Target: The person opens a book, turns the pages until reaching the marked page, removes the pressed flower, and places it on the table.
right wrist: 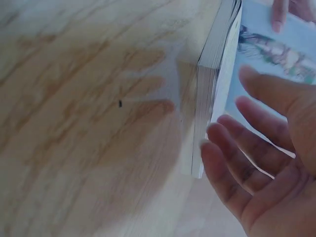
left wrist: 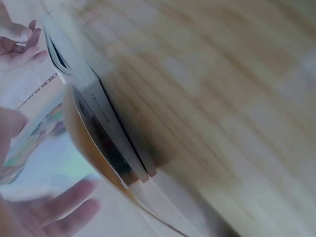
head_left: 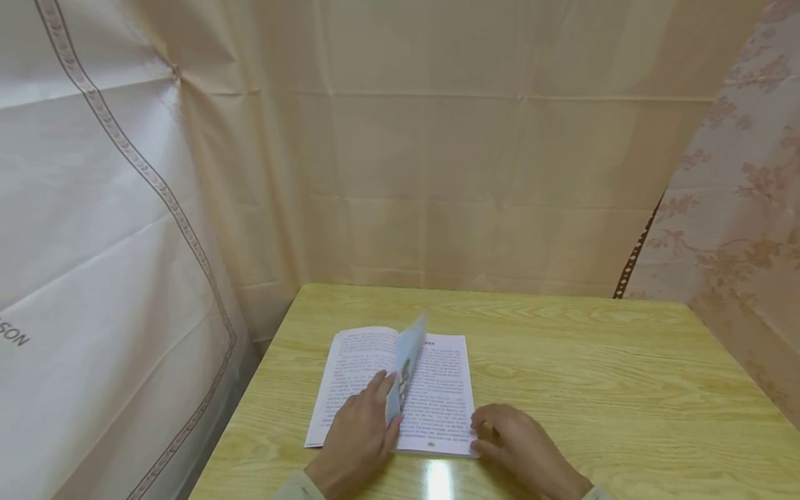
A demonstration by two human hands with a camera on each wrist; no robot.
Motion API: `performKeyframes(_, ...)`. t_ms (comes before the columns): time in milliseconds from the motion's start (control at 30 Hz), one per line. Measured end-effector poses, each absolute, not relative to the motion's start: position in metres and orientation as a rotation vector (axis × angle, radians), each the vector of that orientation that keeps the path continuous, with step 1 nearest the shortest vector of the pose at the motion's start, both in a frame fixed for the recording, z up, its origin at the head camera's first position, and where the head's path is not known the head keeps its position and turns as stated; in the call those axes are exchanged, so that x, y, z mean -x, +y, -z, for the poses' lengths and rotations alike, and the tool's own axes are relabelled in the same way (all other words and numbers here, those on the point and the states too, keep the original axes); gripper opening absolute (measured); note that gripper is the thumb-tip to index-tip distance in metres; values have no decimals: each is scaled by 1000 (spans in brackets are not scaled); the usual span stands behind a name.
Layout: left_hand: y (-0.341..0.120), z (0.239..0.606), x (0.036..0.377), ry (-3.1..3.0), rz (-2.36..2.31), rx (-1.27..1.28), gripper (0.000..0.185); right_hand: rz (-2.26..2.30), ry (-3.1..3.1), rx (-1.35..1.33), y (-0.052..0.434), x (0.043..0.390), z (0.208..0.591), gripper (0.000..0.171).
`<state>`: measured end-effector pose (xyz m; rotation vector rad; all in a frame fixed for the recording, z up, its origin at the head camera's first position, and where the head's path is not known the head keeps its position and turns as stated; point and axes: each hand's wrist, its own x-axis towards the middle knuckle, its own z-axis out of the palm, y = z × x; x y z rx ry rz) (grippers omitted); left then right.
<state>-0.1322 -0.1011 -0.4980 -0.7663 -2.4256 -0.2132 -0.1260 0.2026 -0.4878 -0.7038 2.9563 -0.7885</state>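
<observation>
An open book (head_left: 437, 403) with printed text lies on the wooden table. One leaf (head_left: 409, 354), pale blue with a picture, stands up near the spine. My left hand (head_left: 359, 427) lies over the left page, its thumb to the right of the raised leaf and its fingers to the left. In the left wrist view, those fingers (left wrist: 74, 207) are extended and spread. At the book's right edge is my right hand (head_left: 521, 441). The right wrist view shows its fingers (right wrist: 224, 168) loosely bent beside the page block (right wrist: 205, 98), holding nothing.
The wooden table (head_left: 594, 361) extends behind and to the right of the book. Beige cloth (head_left: 469, 173) hangs behind it, a white sheet (head_left: 112, 243) hangs on the left, and floral cloth (head_left: 737, 229) on the right.
</observation>
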Motion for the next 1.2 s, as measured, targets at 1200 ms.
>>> performKeyframes(1200, -119, 502, 134, -2544, -103, 679, 58, 592, 3051, 943, 198, 123, 493, 28)
